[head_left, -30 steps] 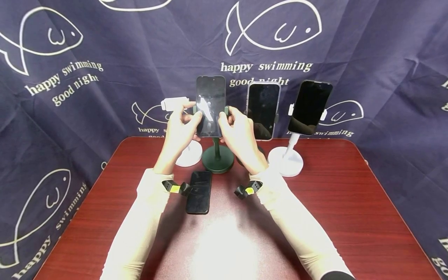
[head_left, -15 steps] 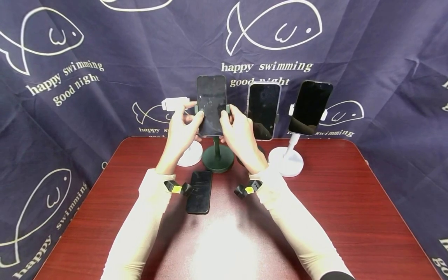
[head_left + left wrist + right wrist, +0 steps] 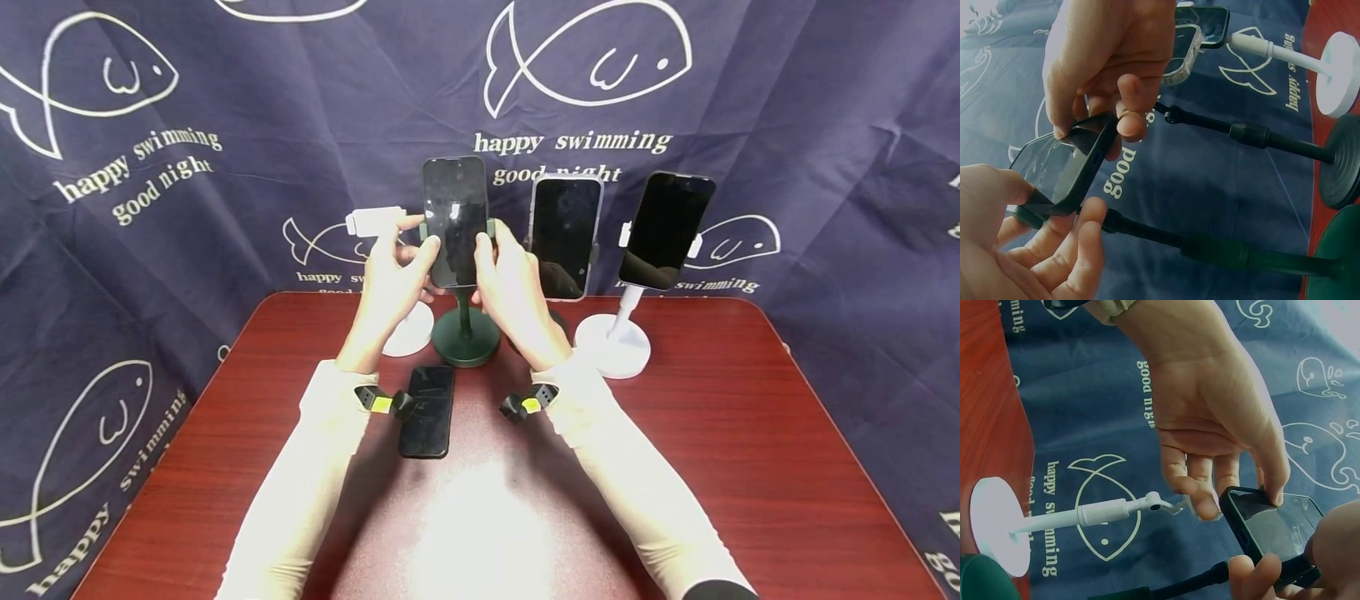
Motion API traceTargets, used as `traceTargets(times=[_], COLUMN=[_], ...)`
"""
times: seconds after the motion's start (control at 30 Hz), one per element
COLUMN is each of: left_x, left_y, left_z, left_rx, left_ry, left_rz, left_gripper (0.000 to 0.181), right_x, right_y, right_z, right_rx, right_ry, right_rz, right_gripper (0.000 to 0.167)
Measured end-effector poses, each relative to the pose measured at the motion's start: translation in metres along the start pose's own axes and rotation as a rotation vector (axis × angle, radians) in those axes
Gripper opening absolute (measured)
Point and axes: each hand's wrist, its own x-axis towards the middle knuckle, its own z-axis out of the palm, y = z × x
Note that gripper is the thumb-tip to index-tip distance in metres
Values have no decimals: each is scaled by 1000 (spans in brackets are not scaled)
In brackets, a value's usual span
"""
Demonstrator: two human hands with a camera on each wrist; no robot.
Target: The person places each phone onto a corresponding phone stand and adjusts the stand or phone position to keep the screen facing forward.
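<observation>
A black phone (image 3: 455, 196) stands upright in the clamp of a dark green phone stand (image 3: 467, 342). My left hand (image 3: 393, 271) grips the phone's left side, thumb on the screen edge and fingers behind. On the opposite edge my right hand (image 3: 513, 279) pinches in the same way. In the left wrist view both hands hold the lower part of the phone (image 3: 1063, 165), and the stand's green pole (image 3: 1235, 250) runs up behind it. The right wrist view shows the phone (image 3: 1279, 525) between my left hand (image 3: 1210, 400) and right hand (image 3: 1341, 550).
A white stand (image 3: 408, 329) with no phone is partly hidden behind my left hand. To the right are a clear-cased phone (image 3: 565, 233) on a black stand and a black phone (image 3: 666, 229) on a white stand (image 3: 613, 346). Another phone (image 3: 427, 417) lies on the red table (image 3: 750, 433).
The held phone has shifted slightly up and to the right, and the reflection on its screen has changed. Both hands have moved a little with it and keep their grip.
</observation>
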Motion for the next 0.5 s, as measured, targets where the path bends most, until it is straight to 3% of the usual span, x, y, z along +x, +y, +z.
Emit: traceTargets(times=[0.27, 0.5], left_x=[-4, -16], left_y=[-3, -10], left_z=[3, 8], left_rx=[-41, -76], left_ry=[-41, -105], left_rz=[-3, -35], left_gripper=[50, 68], right_x=[-4, -16], right_y=[2, 5], right_z=[-2, -5], right_rx=[-57, -93], right_ry=[9, -25], right_rz=[1, 21], right_gripper=[27, 47])
